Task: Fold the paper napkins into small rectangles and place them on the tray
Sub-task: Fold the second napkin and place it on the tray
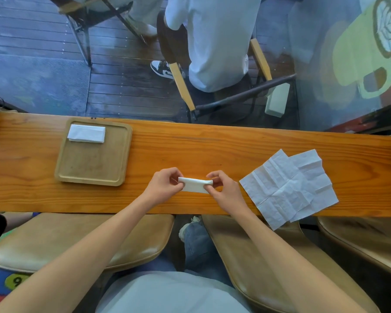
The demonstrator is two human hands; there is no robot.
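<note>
A folded white napkin (195,184) is held just above the wooden counter (212,145), pinched at its left end by my left hand (164,185) and at its right end by my right hand (224,188). It is a narrow rectangle. To the left lies a square wooden tray (93,163) with a folded napkin stack (86,133) at its far edge. Two unfolded, creased napkins (289,188) lie overlapping on the counter to the right, hanging slightly over the near edge.
The counter is narrow, with a glass pane along its far side. Behind the glass a person in white sits on a chair (224,93). Tan stools (77,240) stand below the near edge.
</note>
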